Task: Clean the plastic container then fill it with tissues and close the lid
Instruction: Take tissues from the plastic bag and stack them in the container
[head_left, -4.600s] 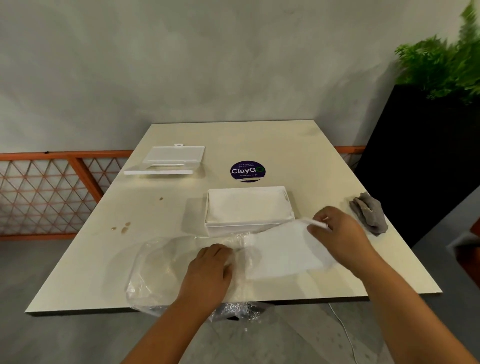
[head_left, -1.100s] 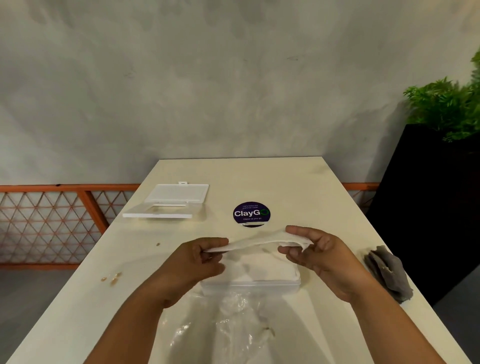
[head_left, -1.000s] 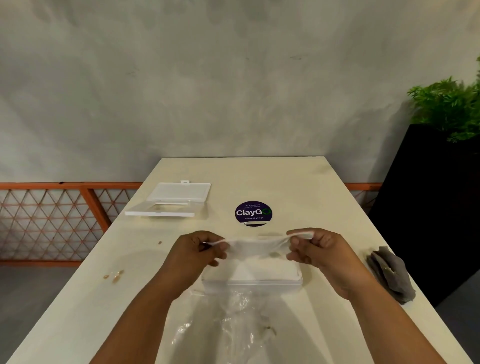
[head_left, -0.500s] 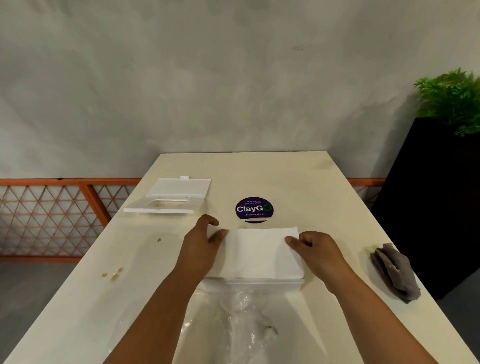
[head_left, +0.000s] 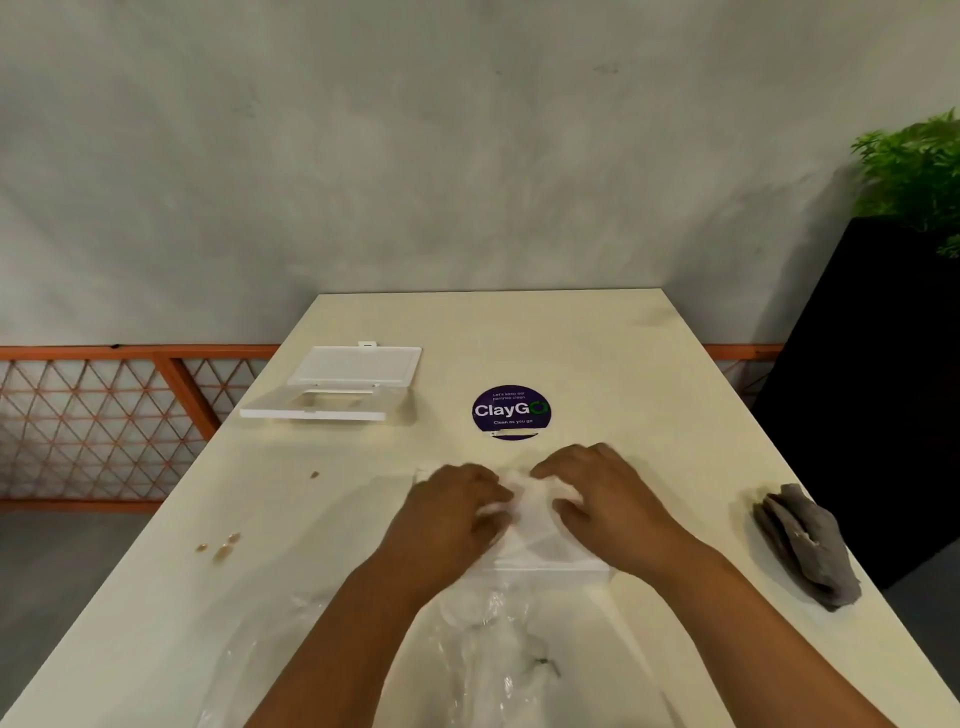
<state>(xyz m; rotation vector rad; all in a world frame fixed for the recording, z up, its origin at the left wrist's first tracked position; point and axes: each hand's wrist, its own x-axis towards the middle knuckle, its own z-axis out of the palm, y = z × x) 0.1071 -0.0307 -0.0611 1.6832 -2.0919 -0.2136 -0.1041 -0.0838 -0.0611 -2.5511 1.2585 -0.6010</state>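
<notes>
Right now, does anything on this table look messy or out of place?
Yes. Small brown crumbs lie scattered on the table left of the hands, with another speck farther back. A crumpled grey cloth sits near the right edge, and a loose clear plastic wrapper sprawls at the near edge.

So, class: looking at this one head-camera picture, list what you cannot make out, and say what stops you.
- White plastic container: the left hand and right hand cover most of it, so how full it is stays hidden.
- White tissues: blurred, count unreadable.
- Round purple sticker: small print too tiny.
- Clear plastic wrapper: cut off by the bottom edge.
- Green plant: cut off by the right edge.
</notes>
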